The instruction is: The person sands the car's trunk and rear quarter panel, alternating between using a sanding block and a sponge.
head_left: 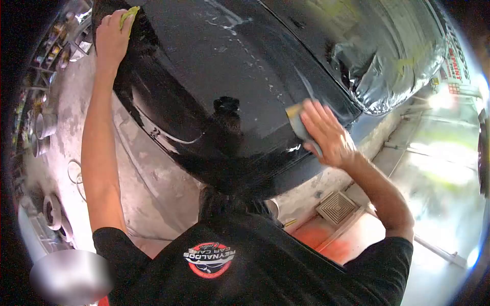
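Observation:
A black car body panel (pixel 204 66), wet and shiny with whitish streaks of liquid on it, fills the upper middle. At its far left edge my left hand (pixel 112 38) is closed around a crumpled yellow-green cloth (pixel 129 18). My right hand (pixel 329 132) presses a flat grey and yellow sanding pad (pixel 300 125) against the right part of the panel. The fingers lie together along the pad, and the thumb is at its near side. The pad's underside is hidden.
Crinkled plastic sheeting (pixel 377 81) covers the car beyond the panel gap. Shelves with cans and supplies (pixel 51 56) line the left. A square floor vent (pixel 337 207) and orange-stained floor (pixel 321 242) lie at lower right. Round containers (pixel 46 125) stand at left.

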A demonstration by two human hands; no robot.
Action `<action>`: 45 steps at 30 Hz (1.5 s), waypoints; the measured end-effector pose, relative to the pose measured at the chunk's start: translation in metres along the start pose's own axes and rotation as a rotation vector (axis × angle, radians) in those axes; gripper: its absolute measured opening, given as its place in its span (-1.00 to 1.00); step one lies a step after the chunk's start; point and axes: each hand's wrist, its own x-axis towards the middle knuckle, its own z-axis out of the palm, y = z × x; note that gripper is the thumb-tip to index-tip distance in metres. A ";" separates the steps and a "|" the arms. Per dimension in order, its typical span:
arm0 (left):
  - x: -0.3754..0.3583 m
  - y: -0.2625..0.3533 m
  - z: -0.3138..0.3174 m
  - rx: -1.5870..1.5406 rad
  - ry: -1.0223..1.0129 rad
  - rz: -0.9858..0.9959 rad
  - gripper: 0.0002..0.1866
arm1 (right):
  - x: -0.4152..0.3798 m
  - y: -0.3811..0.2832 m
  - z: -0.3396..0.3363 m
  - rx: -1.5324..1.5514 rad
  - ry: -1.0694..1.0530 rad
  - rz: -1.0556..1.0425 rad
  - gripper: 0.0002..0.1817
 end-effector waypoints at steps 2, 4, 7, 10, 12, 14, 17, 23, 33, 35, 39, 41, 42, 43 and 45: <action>-0.004 -0.006 0.006 0.002 0.005 -0.004 -0.68 | 0.078 0.005 -0.006 -0.040 0.054 -0.023 -0.25; -0.007 -0.016 0.011 0.012 -0.009 -0.020 -0.66 | 0.141 0.019 0.008 -0.153 0.185 -0.098 -0.34; -0.004 0.034 -0.029 -0.041 -0.062 -0.164 -0.78 | 0.173 0.011 0.010 -0.174 0.227 -0.060 -0.35; -0.008 -0.002 -0.007 -0.009 -0.048 -0.072 -0.71 | 0.082 -0.009 0.003 -0.097 0.110 0.027 -0.27; -0.011 -0.013 0.004 0.026 -0.052 -0.037 -0.68 | -0.020 -0.015 0.009 -0.025 -0.008 0.117 -0.20; -0.008 -0.008 0.006 0.070 -0.064 -0.040 -0.67 | -0.043 -0.015 0.009 -0.018 -0.052 0.164 -0.16; -0.006 -0.006 0.007 0.064 -0.018 -0.017 -0.67 | 0.015 0.002 0.004 -0.039 -0.042 0.117 -0.18; -0.009 -0.009 0.001 0.002 0.035 0.053 -0.67 | 0.258 0.045 0.007 -0.154 0.113 -0.077 -0.43; -0.007 -0.002 0.012 0.098 0.027 -0.006 -0.70 | -0.022 -0.011 0.000 -0.055 -0.019 0.190 -0.17; -0.006 0.004 0.010 0.116 0.023 -0.038 -0.71 | 0.037 -0.001 -0.003 -0.103 0.011 0.169 -0.18; -0.003 0.017 -0.005 0.056 0.030 -0.098 -0.73 | 0.223 0.043 0.000 -0.201 0.137 0.023 -0.34; -0.003 0.018 -0.008 0.001 0.021 -0.143 -0.75 | 0.315 0.075 0.007 -0.282 0.182 -0.033 -0.40; -0.002 0.020 -0.012 -0.011 0.028 -0.143 -0.75 | 0.353 0.084 0.009 -0.314 0.279 -0.090 -0.43; -0.001 0.021 -0.013 -0.026 0.033 -0.140 -0.75 | 0.390 0.093 0.010 -0.345 0.257 -0.059 -0.45; -0.002 0.016 -0.016 -0.026 0.058 -0.123 -0.74 | 0.424 0.096 0.006 -0.367 0.201 -0.009 -0.45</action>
